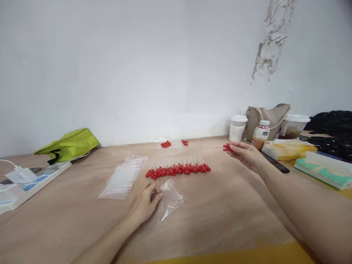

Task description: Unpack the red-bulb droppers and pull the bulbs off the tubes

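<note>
My left hand (pixel 145 203) rests on the table with its fingers pinched on the edge of a small clear zip bag (pixel 170 200). My right hand (pixel 244 153) is raised at the right, fingers closed on a few red-tipped droppers (pixel 227 147). A row of several red-tipped droppers (pixel 178 167) lies side by side on the table between the hands, farther back. A stack of empty clear zip bags (pixel 123 178) lies left of the row.
Loose red caps (pixel 166 144) on a clear bag lie near the wall. A green bag (pixel 68 145) and a white power strip (pixel 30 181) are at left. Cups (pixel 237 127), a bottle (pixel 260 134), a beige handbag (pixel 271 115) and a tissue box (pixel 326 169) crowd the right.
</note>
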`<state>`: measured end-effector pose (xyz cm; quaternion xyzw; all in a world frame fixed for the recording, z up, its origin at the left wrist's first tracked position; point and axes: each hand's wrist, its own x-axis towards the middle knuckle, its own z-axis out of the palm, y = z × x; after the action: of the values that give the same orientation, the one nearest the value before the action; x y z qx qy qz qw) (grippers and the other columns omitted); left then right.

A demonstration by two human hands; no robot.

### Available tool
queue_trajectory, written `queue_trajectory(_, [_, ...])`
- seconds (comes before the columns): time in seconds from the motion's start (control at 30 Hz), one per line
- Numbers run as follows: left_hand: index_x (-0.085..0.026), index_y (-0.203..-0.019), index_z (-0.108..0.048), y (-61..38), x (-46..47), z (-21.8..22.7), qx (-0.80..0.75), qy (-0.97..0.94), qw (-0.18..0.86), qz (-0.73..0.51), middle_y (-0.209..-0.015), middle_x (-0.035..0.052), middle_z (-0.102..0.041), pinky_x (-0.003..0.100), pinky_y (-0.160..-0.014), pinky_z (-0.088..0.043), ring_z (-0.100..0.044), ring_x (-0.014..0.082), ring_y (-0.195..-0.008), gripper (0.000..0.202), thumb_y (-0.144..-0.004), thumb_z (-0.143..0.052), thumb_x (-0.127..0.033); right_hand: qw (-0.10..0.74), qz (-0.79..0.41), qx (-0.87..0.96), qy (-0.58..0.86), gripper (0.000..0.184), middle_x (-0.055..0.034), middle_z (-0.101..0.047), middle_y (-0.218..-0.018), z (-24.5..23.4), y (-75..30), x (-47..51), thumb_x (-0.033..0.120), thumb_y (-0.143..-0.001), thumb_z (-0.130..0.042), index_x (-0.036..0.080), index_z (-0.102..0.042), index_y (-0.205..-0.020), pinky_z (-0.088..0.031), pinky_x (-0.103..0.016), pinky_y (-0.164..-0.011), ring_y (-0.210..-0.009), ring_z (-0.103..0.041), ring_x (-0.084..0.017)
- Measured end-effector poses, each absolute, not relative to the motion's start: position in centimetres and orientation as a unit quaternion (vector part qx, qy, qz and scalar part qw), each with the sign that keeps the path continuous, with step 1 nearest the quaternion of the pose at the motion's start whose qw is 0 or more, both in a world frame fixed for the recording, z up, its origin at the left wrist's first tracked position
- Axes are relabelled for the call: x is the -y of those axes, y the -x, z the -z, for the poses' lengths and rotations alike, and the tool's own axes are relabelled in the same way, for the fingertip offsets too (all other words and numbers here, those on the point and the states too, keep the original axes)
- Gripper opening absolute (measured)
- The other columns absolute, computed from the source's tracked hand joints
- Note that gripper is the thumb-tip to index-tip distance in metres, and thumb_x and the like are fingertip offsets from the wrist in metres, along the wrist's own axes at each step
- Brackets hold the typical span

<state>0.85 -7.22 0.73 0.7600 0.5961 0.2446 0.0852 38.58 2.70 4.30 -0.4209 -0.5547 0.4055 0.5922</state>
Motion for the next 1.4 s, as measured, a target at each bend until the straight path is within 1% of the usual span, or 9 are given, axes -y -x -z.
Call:
queue_trajectory(0.07, [-0.019,-0.076,-0.051,-0.9,6.8,-0.2,-0.595,-0.752,0.106,-0.263,-0.081,0.0016,-0.054,0.028,-0.065,-0.040,-0.051,0.0156,-0.070,0.017,-0.078,-0.046,-0.035,0.608,-0.306,0.594,0.428,0.030,-0.0068,-0.066,-0.087,-4.5,-36.6,-3.1,0.038,-0.067,-0.064,0.018,-0.062,-0.090,-0.051,-0.034,-0.070,-0.074,-0.062,-0.017])
queue_trajectory(0.23, [-0.018,-0.074,-0.051,-0.2,6.5,-0.3,-0.593,-0.733,0.191,-0.271,-0.073,-0.0007,-0.053,0.024,-0.059,-0.037,-0.048,0.0132,-0.064,0.011,-0.070,-0.053,-0.029,0.529,-0.068,0.737,0.415,0.023,-0.0064,-0.063,-0.089,-1.6,-31.4,-3.0,0.035,-0.078,-0.051,0.020,-0.064,-0.089,-0.048,-0.033,-0.075,-0.081,-0.059,-0.018])
queue_trajectory(0.43, [-0.018,-0.075,-0.059,0.3,6.5,-0.4,-0.595,-0.722,0.253,-0.246,-0.060,-0.0036,-0.047,0.023,-0.056,-0.034,-0.045,0.0122,-0.060,0.015,-0.066,-0.058,-0.029,0.464,-0.038,0.782,0.415,0.026,-0.0063,-0.061,-0.099,1.4,-30.4,-3.1,0.028,-0.083,-0.043,0.022,-0.063,-0.098,-0.046,-0.032,-0.081,-0.089,-0.058,-0.017])
queue_trajectory(0.7, [-0.016,-0.086,-0.062,0.3,6.5,-0.5,-0.579,-0.702,0.296,-0.290,-0.068,-0.0005,-0.057,0.025,-0.059,-0.040,-0.050,0.0133,-0.063,0.028,-0.062,-0.062,-0.028,0.414,-0.015,0.803,0.429,0.027,-0.0040,-0.063,-0.095,1.3,-29.6,-2.6,0.035,-0.084,-0.042,0.024,-0.064,-0.096,-0.044,-0.030,-0.081,-0.087,-0.058,-0.017])
queue_trajectory(0.83, [-0.017,-0.096,-0.061,0.5,6.1,-0.4,-0.558,-0.703,0.325,-0.299,-0.073,0.0003,-0.060,0.026,-0.063,-0.042,-0.054,0.0150,-0.069,0.035,-0.064,-0.063,-0.033,0.452,0.018,0.764,0.461,0.026,-0.0060,-0.064,-0.087,1.6,-30.2,-2.8,0.035,-0.082,-0.045,0.020,-0.066,-0.087,-0.043,-0.032,-0.079,-0.084,-0.057,-0.018])
queue_trajectory(1.0, [-0.016,-0.101,-0.056,3.4,5.2,-2.7,-0.554,-0.620,0.391,-0.395,-0.087,0.0046,-0.064,0.028,-0.066,-0.045,-0.059,0.0167,-0.073,0.050,-0.060,-0.069,-0.041,0.497,-0.049,0.672,0.546,0.032,-0.0064,-0.064,-0.078,3.1,-31.7,-3.9,0.040,-0.079,-0.043,0.016,-0.065,-0.079,-0.044,-0.030,-0.070,-0.075,-0.057,-0.018])
queue_trajectory(1.13, [-0.018,-0.108,-0.053,9.3,4.2,-4.4,-0.611,-0.554,0.303,-0.477,-0.079,0.0012,-0.064,0.027,-0.060,-0.045,-0.058,0.0154,-0.063,0.057,-0.059,-0.068,-0.043,0.498,-0.065,0.648,0.573,0.036,-0.0081,-0.063,-0.078,4.1,-32.2,-4.6,0.043,-0.077,-0.042,0.014,-0.064,-0.079,-0.044,-0.030,-0.064,-0.069,-0.056,-0.018])
queue_trajectory(1.23, [-0.016,-0.112,-0.051,13.2,3.2,-3.6,-0.677,-0.580,0.159,-0.424,-0.077,0.0015,-0.064,0.028,-0.060,-0.045,-0.058,0.0173,-0.066,0.050,-0.070,-0.058,-0.042,0.494,-0.067,0.646,0.578,0.035,-0.0084,-0.062,-0.079,4.2,-32.1,-4.7,0.043,-0.076,-0.044,0.014,-0.063,-0.078,-0.043,-0.030,-0.064,-0.070,-0.055,-0.018])
queue_trajectory(1.4, [-0.013,-0.084,-0.063,15.4,1.8,-1.5,-0.730,-0.605,0.012,-0.318,-0.082,0.0043,-0.063,0.037,-0.071,-0.044,-0.056,0.0221,-0.074,0.023,-0.065,-0.062,-0.026,0.490,-0.057,0.644,0.584,0.032,-0.0085,-0.061,-0.079,3.9,-32.0,-4.4,0.041,-0.075,-0.044,0.014,-0.062,-0.077,-0.042,-0.031,-0.067,-0.073,-0.054,-0.019])
